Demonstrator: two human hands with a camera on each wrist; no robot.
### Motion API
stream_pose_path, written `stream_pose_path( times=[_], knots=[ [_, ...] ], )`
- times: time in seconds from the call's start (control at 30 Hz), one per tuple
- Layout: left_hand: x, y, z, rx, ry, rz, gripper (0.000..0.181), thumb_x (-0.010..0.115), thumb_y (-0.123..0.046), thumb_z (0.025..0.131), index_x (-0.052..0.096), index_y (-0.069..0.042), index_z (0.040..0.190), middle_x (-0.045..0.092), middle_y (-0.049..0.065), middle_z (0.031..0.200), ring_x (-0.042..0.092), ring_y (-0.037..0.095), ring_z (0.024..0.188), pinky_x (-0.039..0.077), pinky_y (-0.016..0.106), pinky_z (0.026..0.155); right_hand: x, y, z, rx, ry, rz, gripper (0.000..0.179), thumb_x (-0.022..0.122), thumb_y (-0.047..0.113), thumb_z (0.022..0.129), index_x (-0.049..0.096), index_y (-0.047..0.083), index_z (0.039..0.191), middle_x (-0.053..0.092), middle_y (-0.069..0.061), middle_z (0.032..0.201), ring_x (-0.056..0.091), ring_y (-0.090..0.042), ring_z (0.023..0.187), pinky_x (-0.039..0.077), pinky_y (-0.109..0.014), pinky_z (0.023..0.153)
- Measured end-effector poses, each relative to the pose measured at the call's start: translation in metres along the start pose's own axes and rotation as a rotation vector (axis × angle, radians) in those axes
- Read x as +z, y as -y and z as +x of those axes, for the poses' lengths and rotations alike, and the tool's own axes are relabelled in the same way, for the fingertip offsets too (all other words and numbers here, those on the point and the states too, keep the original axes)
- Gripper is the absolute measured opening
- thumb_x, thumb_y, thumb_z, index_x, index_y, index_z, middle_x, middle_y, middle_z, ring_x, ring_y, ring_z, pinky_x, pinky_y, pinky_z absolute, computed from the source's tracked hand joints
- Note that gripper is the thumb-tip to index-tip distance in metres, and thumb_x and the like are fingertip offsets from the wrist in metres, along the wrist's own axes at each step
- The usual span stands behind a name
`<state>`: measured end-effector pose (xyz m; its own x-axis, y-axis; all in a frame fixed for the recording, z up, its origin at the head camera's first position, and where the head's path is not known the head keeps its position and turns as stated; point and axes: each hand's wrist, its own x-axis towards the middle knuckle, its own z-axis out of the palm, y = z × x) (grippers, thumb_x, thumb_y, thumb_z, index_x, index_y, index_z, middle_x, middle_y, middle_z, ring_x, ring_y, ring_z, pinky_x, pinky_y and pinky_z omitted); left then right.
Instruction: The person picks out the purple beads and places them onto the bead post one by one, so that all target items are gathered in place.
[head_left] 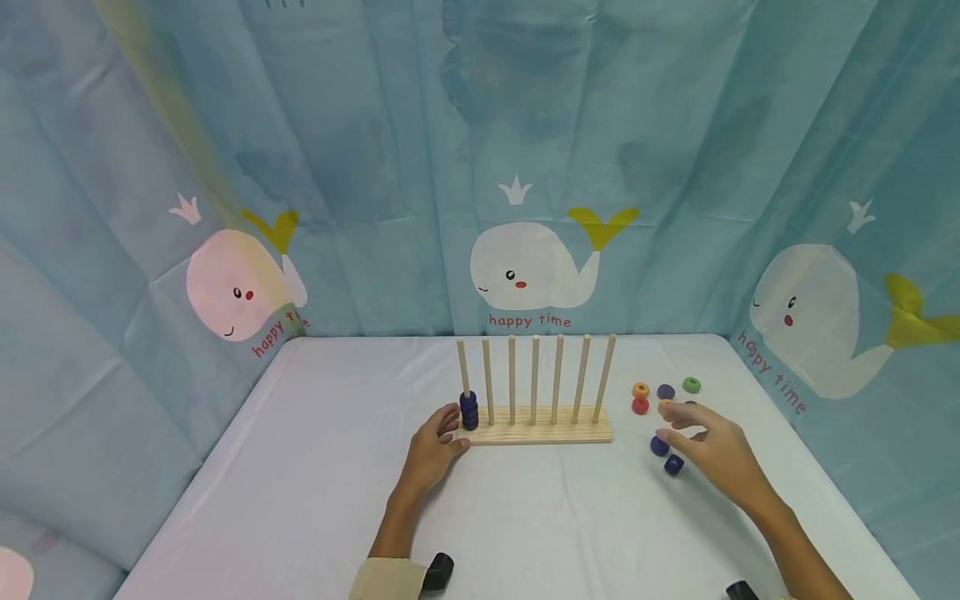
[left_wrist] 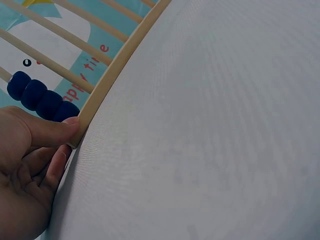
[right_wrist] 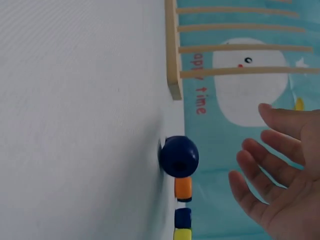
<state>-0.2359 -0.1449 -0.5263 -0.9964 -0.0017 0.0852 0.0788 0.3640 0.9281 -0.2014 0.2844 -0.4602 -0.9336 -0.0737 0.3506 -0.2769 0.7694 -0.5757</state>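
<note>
A pale wooden peg rack (head_left: pixel 540 433) with a row of upright rods stands on the white table. Several dark blue beads (head_left: pixel 469 411) are stacked on its leftmost rod. My left hand (head_left: pixel 431 458) grips the left end of the base, with the thumb (left_wrist: pixel 60 131) against its front edge in the left wrist view. To the right of the rack, my right hand (head_left: pixel 716 446) hovers over loose beads, fingers apart and holding nothing. Near its fingertips lie a dark blue bead (head_left: pixel 659 447) and another blue bead (head_left: pixel 674 465). The right wrist view shows a large blue bead (right_wrist: pixel 179 156) below the palm.
Beyond the right hand lie a red bead (head_left: pixel 640 405), an orange bead (head_left: pixel 641 389), a purplish-blue bead (head_left: pixel 665 391) and a green bead (head_left: pixel 692 385). The hand partly covers other beads. A blue whale-print curtain (head_left: pixel 375 208) hangs behind the white table (head_left: pixel 300 467).
</note>
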Motion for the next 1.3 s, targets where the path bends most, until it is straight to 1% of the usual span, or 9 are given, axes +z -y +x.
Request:
stream_pose_path(
  times=[0.1,0.2,0.3,0.57,0.7,0.83,1.0,1.1,1.3],
  knots=[
    [0.0,0.001,0.0,-0.001,-0.002,0.004,0.066,0.073,-0.003,0.084,0.046,-0.012,0.144,0.053,0.006,0.14,0.054,0.022,0.124,0.047,0.035,0.102,-0.004,-0.003,-0.001,0.051,0.053,-0.021,0.048,0.073,0.039,0.087,0.064,0.012,0.126,0.069,-0.006,0.112,0.062,-0.024,0.102,0.056,-0.03,0.078],
    [0.001,0.001,0.001,-0.002,-0.005,0.003,0.066,0.073,-0.003,0.084,0.046,-0.012,0.144,0.054,0.005,0.14,0.054,0.022,0.124,0.047,0.035,0.102,-0.006,-0.005,-0.002,0.086,0.106,-0.039,0.051,0.073,0.038,0.087,0.062,0.011,0.129,0.069,-0.009,0.111,0.062,-0.029,0.102,0.057,-0.044,0.079],
    [0.0,0.002,0.001,0.005,-0.006,-0.002,0.066,0.073,-0.002,0.084,0.046,-0.011,0.144,0.054,0.005,0.14,0.054,0.022,0.124,0.047,0.035,0.102,-0.006,-0.008,-0.004,0.1,0.144,-0.034,0.053,0.074,0.036,0.086,0.061,0.009,0.13,0.069,-0.011,0.109,0.063,-0.031,0.102,0.057,-0.049,0.079],
    [0.001,0.0,0.0,0.009,-0.01,0.002,0.066,0.073,-0.002,0.084,0.047,-0.01,0.143,0.054,0.006,0.139,0.054,0.022,0.123,0.047,0.035,0.101,-0.006,-0.018,-0.009,0.157,0.281,-0.041,0.05,0.075,0.037,0.084,0.065,0.008,0.124,0.07,-0.007,0.105,0.064,-0.028,0.097,0.058,-0.046,0.077],
    [0.001,0.0,0.0,0.02,-0.012,0.003,0.065,0.073,-0.002,0.084,0.047,-0.009,0.143,0.054,0.008,0.139,0.055,0.024,0.123,0.048,0.036,0.101,-0.006,-0.021,-0.01,0.174,0.322,-0.036,0.05,0.076,0.037,0.084,0.065,0.008,0.123,0.07,-0.004,0.103,0.064,-0.026,0.097,0.057,-0.046,0.079],
    [0.001,0.0,0.0,0.016,-0.013,0.008,0.065,0.073,-0.002,0.084,0.047,-0.01,0.143,0.055,0.008,0.139,0.055,0.024,0.123,0.048,0.036,0.1,-0.005,-0.023,-0.01,0.172,0.339,-0.036,0.05,0.076,0.034,0.083,0.065,0.006,0.122,0.07,-0.003,0.101,0.065,-0.025,0.095,0.056,-0.047,0.08],
    [0.0,0.0,0.0,0.009,-0.011,0.0,0.066,0.074,-0.002,0.084,0.047,-0.011,0.143,0.054,0.007,0.139,0.055,0.024,0.123,0.048,0.036,0.1,-0.003,-0.024,-0.011,0.168,0.352,-0.046,0.048,0.077,0.034,0.083,0.066,0.004,0.12,0.07,-0.001,0.1,0.064,-0.021,0.092,0.057,-0.041,0.078],
    [0.0,0.0,0.0,0.02,-0.007,0.0,0.065,0.073,-0.001,0.084,0.047,-0.009,0.143,0.054,0.01,0.139,0.055,0.026,0.123,0.048,0.037,0.1,-0.003,-0.025,-0.012,0.164,0.362,-0.056,0.05,0.076,0.036,0.082,0.067,0.003,0.118,0.069,-0.003,0.101,0.064,-0.021,0.09,0.056,-0.039,0.076],
    [-0.001,-0.001,0.0,-0.002,-0.001,-0.003,0.066,0.074,-0.003,0.084,0.047,-0.012,0.143,0.054,0.005,0.14,0.054,0.021,0.123,0.047,0.034,0.101,-0.002,-0.025,-0.012,0.197,0.381,-0.066,0.047,0.078,0.031,0.082,0.067,0.002,0.118,0.069,-0.004,0.102,0.063,-0.021,0.09,0.058,-0.038,0.076]
  ],
)
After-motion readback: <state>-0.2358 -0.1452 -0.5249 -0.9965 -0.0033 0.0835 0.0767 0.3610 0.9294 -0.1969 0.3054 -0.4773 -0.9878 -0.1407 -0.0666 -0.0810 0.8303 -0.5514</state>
